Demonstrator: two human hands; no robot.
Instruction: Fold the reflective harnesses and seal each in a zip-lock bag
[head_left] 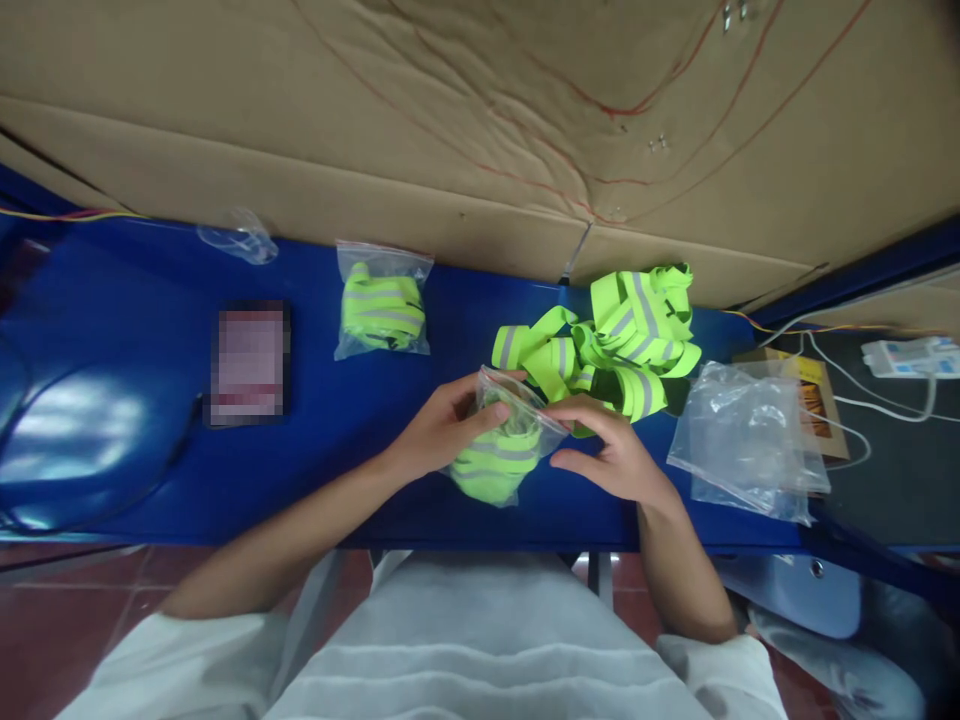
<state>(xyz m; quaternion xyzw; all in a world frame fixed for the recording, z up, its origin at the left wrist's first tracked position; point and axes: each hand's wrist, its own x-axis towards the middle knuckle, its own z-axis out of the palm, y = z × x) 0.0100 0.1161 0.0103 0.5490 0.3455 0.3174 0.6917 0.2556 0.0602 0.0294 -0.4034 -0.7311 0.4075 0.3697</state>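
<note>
Near the table's front edge, a clear zip bag holds a folded neon-yellow reflective strap with silver stripes. My left hand is closed on the bag's upper left side, thumb across the plastic. The fingertips of my right hand touch the bag's right corner at the opening, its thumb held apart below; whether they pinch the plastic I cannot tell. Just beyond the hands lies a loose heap of the same reflective straps. To the back left, another clear bag with a folded strap inside lies flat.
Flat clear bags lie at the right, partly over a cardboard box. A dark-edged, blurred-out device and crumpled plastic are on the blue table at left. A cardboard wall stands behind; white cables run at right.
</note>
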